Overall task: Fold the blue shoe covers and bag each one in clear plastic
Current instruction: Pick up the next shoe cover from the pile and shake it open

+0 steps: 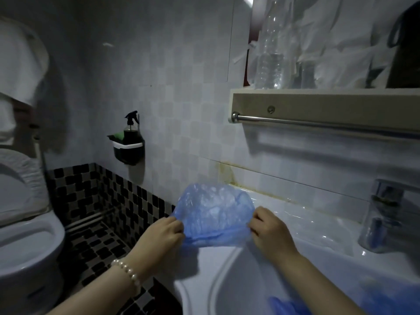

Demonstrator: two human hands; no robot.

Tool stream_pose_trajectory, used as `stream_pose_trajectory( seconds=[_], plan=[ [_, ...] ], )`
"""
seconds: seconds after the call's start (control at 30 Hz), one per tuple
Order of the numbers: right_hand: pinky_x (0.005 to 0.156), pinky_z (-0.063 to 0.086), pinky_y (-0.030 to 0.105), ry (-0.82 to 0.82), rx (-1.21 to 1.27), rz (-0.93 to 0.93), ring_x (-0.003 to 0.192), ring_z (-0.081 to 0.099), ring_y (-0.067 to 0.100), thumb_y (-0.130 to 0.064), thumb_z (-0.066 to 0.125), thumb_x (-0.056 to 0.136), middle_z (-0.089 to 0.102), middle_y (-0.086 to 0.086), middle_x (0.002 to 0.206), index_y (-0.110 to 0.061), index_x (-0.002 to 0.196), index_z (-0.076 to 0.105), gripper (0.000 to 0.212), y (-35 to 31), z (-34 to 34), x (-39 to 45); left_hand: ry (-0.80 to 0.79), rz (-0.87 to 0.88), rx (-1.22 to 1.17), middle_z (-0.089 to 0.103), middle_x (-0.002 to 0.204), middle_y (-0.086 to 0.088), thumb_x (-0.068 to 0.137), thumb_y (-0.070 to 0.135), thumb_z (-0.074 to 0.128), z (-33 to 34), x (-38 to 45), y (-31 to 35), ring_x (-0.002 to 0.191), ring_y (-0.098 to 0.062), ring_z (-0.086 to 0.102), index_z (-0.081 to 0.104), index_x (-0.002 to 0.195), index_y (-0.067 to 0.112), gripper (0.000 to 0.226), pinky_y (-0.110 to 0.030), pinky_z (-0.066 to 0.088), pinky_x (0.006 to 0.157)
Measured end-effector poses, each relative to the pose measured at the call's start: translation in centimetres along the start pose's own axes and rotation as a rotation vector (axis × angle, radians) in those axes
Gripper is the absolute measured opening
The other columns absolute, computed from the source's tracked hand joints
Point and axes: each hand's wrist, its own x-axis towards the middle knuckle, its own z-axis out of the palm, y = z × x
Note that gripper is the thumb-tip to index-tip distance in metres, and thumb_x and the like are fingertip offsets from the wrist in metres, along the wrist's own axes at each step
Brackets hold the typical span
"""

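Toilet [25, 226]: white, lid raised, far out to the left of the left hand, beyond the black-and-grey mosaic floor.
Wall caddy [129, 148]: dark holder on the tiled wall, above and left of the left hand, with a spray bottle [131, 126] standing in it.
Bracelet [128, 275]: pearl beads round the left wrist, below the left hand.
Left hand [164, 235]: fingers and thumb curled, pinching the left edge of the shoe cover.
Shoe cover [214, 213]: blue, thin, crumpled plastic, stretched between the two hands and held up over the back left corner of the sink.
Right hand [270, 230]: fingers curled, pinching the right edge of the shoe cover.
Sink [229, 280]: white basin, under and in front of both hands.
More blue plastic [286, 305]: lies in the basin, below the right forearm; blurred.
Shelf [325, 105]: pale, with a metal rail, above the right hand; clear bottles [271, 53] stand on it.
Tap [381, 214]: chrome, right of the right hand.
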Motion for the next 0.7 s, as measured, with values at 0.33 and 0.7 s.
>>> stream_pose_trajectory(
  seconds=[0.33,0.7],
  plan=[
    [0.042,0.035,0.014,-0.380,0.040,0.081,0.046,0.053,0.016,-0.010,0.084,0.050,0.053,-0.002,0.061,-0.017,0.055,0.065,0.021,-0.9,1.9,-0.8,-0.252,-0.086,-0.072,0.049,0.052,0.012,0.058,0.029,0.059,-0.3,-0.4,0.1,0.037,-0.005,0.047,0.061,0.047,0.024,0.012,-0.017,0.035,0.034],
    [0.060,0.043,0.028,-0.411,-0.033,0.168,0.065,0.058,0.026,-0.034,0.047,0.085,0.067,0.010,0.075,-0.010,0.071,0.072,0.037,-3.8,0.1,1.5,-0.398,-0.254,-0.119,0.062,0.099,-0.001,0.092,0.023,0.042,-0.5,2.2,1.2,0.088,-0.025,0.059,0.058,0.091,0.018,0.017,-0.035,0.042,0.071]
  ],
)
